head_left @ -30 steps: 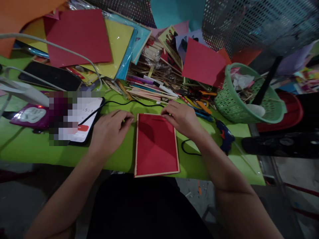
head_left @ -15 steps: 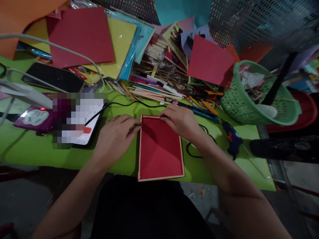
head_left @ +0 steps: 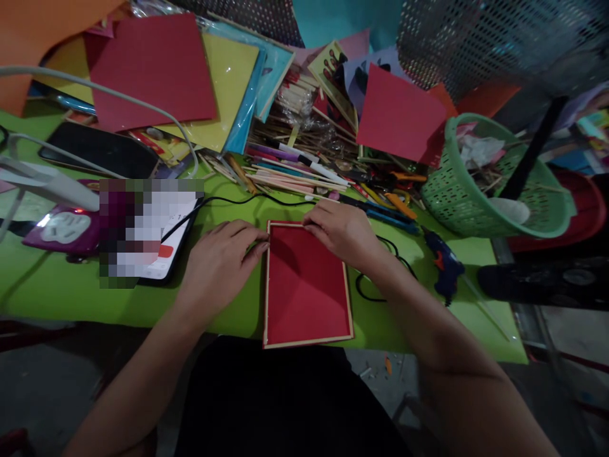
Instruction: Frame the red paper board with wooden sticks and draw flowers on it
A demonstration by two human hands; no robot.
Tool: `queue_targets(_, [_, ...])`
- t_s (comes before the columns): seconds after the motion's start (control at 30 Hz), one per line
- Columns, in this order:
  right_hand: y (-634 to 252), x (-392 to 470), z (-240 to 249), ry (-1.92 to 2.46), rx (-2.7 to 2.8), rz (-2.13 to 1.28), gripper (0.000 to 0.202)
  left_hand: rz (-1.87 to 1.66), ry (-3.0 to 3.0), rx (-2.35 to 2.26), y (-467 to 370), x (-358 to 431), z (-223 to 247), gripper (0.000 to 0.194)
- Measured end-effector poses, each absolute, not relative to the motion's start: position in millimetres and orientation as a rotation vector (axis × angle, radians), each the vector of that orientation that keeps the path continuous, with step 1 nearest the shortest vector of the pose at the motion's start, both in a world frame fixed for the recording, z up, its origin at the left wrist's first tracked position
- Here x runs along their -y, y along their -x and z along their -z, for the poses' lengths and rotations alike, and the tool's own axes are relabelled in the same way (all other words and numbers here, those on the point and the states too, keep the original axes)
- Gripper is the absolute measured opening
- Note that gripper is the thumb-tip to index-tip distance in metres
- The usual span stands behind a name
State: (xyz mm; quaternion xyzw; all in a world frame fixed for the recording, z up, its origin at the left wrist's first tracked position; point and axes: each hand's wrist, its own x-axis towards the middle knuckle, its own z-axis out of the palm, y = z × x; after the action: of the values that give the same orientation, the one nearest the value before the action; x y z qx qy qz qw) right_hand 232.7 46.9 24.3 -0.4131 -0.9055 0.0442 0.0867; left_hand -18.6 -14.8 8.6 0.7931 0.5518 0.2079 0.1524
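Observation:
A red card (head_left: 307, 285) edged with thin pale wooden sticks lies near the table's front edge. At its upper left edge, my left hand (head_left: 226, 254) pinches the border between thumb and fingers. My right hand (head_left: 340, 228) reaches over the upper right part of the card, its fingers closed on the border stick (head_left: 288, 225) along the top. That hand hides the card's upper right corner. Beside my right forearm, a dark blue glue gun (head_left: 443, 266) with an orange trigger rests on the table.
A lit phone (head_left: 164, 254), partly blurred out, and a purple power strip (head_left: 61, 228) with cables lie left. Behind are pens (head_left: 304, 155), sticks and coloured papers (head_left: 152, 70). A green basket (head_left: 451, 190) holding scraps stands right, on the green tabletop (head_left: 228, 311).
Both hands stay almost in place on the card's border. The whole view has shifted very slightly.

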Motion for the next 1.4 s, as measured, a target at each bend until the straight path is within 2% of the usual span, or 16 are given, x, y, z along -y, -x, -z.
queue_targets(0.3, [-232, -47, -25, 1.238, 2.711, -0.107, 0.018, -0.572, -2.307, -1.601, 18, 15, -8, 0.023])
queue_targets(0.6, [-231, -47, -26, 1.253, 2.730, -0.098, 0.015, -0.415, -2.527, -1.648, 10, 13, -9, 0.039])
queue_targets(0.93, [-233, -49, -28, 1.268, 2.690, -0.180, 0.017, -0.331, -2.567, -1.652, 7, 12, -9, 0.036])
queue_targets(1.4, [-283, -29, -64, 1.397, 2.327, -0.194, 0.017, -0.362, -2.552, -1.610, 13, 8, 0, 0.044])
